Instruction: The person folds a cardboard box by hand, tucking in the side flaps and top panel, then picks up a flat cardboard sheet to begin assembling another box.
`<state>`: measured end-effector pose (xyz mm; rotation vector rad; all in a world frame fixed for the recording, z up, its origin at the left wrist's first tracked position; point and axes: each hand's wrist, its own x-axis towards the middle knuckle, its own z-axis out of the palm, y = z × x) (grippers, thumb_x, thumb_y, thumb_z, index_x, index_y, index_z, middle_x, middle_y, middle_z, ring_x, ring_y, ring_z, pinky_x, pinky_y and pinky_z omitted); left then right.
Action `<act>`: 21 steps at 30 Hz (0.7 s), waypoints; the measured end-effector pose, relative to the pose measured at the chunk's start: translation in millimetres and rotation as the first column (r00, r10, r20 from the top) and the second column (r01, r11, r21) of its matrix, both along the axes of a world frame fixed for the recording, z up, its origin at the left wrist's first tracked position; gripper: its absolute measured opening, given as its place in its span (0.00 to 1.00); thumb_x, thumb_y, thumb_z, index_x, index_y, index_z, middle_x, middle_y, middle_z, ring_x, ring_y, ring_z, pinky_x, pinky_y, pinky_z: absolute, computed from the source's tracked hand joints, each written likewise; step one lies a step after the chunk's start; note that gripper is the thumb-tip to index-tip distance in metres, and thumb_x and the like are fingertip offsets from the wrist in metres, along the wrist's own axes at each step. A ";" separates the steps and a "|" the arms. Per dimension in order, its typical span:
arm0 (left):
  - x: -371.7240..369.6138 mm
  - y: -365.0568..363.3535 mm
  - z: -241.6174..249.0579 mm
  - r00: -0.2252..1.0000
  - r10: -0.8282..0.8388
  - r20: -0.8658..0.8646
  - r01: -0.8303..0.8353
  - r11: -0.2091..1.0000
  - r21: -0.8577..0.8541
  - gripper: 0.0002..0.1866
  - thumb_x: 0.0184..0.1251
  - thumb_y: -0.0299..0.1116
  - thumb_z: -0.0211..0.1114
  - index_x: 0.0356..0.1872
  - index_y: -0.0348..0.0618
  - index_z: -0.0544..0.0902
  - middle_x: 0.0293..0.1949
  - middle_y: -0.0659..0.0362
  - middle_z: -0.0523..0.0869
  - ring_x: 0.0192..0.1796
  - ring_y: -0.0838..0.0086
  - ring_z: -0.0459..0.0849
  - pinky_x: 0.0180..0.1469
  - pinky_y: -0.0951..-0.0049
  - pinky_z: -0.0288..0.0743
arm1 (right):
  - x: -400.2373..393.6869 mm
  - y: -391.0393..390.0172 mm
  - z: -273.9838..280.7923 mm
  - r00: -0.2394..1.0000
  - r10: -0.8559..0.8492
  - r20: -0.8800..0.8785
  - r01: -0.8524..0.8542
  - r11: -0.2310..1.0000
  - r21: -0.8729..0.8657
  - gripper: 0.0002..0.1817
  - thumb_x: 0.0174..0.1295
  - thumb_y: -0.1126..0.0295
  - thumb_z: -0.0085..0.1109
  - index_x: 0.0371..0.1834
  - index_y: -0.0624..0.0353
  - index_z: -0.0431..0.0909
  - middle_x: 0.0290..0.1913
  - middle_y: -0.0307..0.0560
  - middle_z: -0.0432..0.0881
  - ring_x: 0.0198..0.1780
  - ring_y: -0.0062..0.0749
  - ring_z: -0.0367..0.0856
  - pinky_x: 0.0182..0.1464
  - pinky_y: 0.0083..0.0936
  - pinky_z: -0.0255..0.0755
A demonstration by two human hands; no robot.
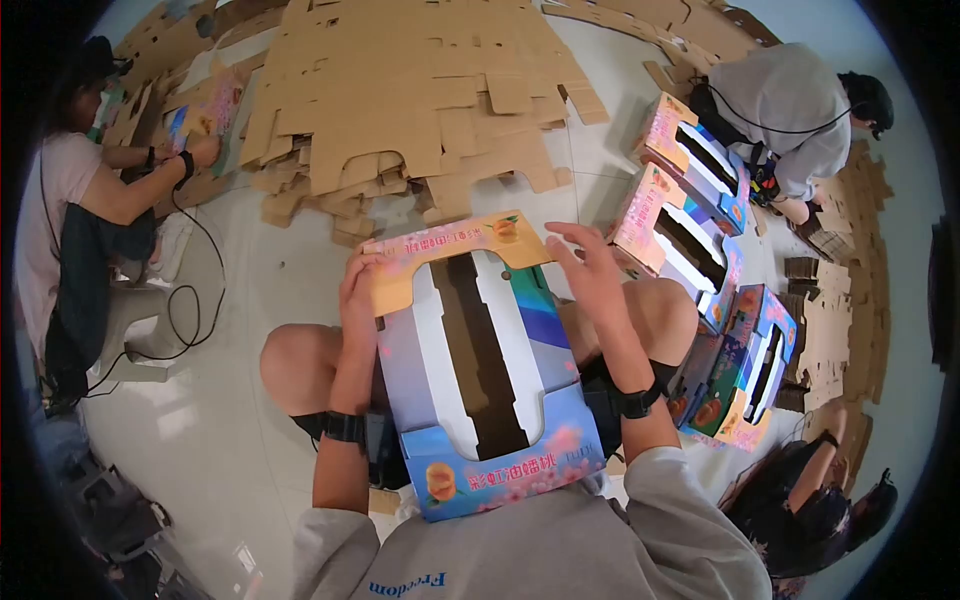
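Note:
A printed cardboard fruit box [409, 350] rests on my lap, with peaches and pink blossoms on its orange and blue end flaps. Its top has a long slot between white inner panels, and brown cardboard shows inside. My left hand [357, 292] grips the far left corner, fingers bent over the orange flap. Beside the far right corner is my right hand [590, 268], its fingers apart and the fingertips right at the flap's edge.
Flattened cardboard sheets [410, 90] cover the floor ahead. Several finished-looking printed boxes [640, 232] stand to my right, near stacked cardboard [822, 320]. People work at left [110, 190], far right [790, 110] and lower right [815, 500]. A black cable [205, 325] loops at left.

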<state>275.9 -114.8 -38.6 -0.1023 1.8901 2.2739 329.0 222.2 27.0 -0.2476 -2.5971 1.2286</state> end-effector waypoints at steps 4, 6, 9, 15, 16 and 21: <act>7.0 3.0 4.1 0.995 0.057 -0.085 -0.051 0.996 0.069 0.19 0.88 0.40 0.50 0.62 0.39 0.82 0.75 0.51 0.76 0.66 0.67 0.83 0.64 0.65 0.81 | -3.1 -17.2 17.8 0.960 0.085 0.265 -0.027 0.976 -0.216 0.19 0.79 0.58 0.64 0.64 0.57 0.86 0.45 0.54 0.92 0.45 0.42 0.90 0.55 0.34 0.82; 10.3 8.1 5.3 0.995 0.092 -0.039 -0.086 0.989 0.124 0.24 0.90 0.46 0.48 0.70 0.39 0.77 0.74 0.51 0.77 0.68 0.66 0.82 0.69 0.64 0.78 | -3.9 -21.6 36.0 0.949 0.041 0.314 -0.041 0.999 -0.007 0.21 0.80 0.58 0.63 0.66 0.61 0.84 0.45 0.56 0.93 0.44 0.39 0.90 0.53 0.33 0.82; 11.1 12.7 5.3 0.993 0.104 0.064 -0.111 0.986 0.122 0.32 0.91 0.53 0.46 0.80 0.39 0.69 0.72 0.51 0.78 0.66 0.66 0.83 0.67 0.67 0.79 | 2.1 -26.6 43.6 0.912 0.020 0.409 0.021 0.995 -0.095 0.21 0.81 0.59 0.62 0.67 0.61 0.82 0.52 0.56 0.93 0.48 0.35 0.89 0.55 0.31 0.81; 22.9 3.0 0.4 0.974 -0.004 0.227 -0.015 0.997 0.082 0.36 0.91 0.57 0.44 0.84 0.40 0.62 0.72 0.52 0.77 0.66 0.68 0.81 0.69 0.68 0.76 | 18.1 -10.1 -23.9 0.971 0.008 0.241 0.152 0.753 -0.640 0.17 0.75 0.64 0.68 0.60 0.62 0.85 0.49 0.43 0.89 0.53 0.28 0.85 0.56 0.24 0.76; 24.8 0.0 -1.3 0.967 -0.019 0.254 0.000 0.997 0.077 0.35 0.92 0.56 0.44 0.85 0.40 0.61 0.73 0.53 0.77 0.67 0.68 0.81 0.70 0.68 0.75 | 19.9 -5.7 -28.6 0.969 -0.018 0.245 0.160 0.802 -0.576 0.16 0.75 0.65 0.69 0.58 0.64 0.85 0.45 0.41 0.87 0.50 0.26 0.84 0.52 0.23 0.75; 39.5 -9.3 -6.9 0.994 0.009 0.105 0.017 0.971 -0.240 0.33 0.92 0.54 0.49 0.86 0.46 0.62 0.73 0.56 0.79 0.71 0.73 0.78 0.72 0.71 0.73 | 10.9 -5.2 6.0 0.938 0.035 0.345 0.161 0.836 -0.524 0.12 0.73 0.66 0.70 0.48 0.66 0.87 0.35 0.34 0.82 0.35 0.18 0.76 0.39 0.18 0.69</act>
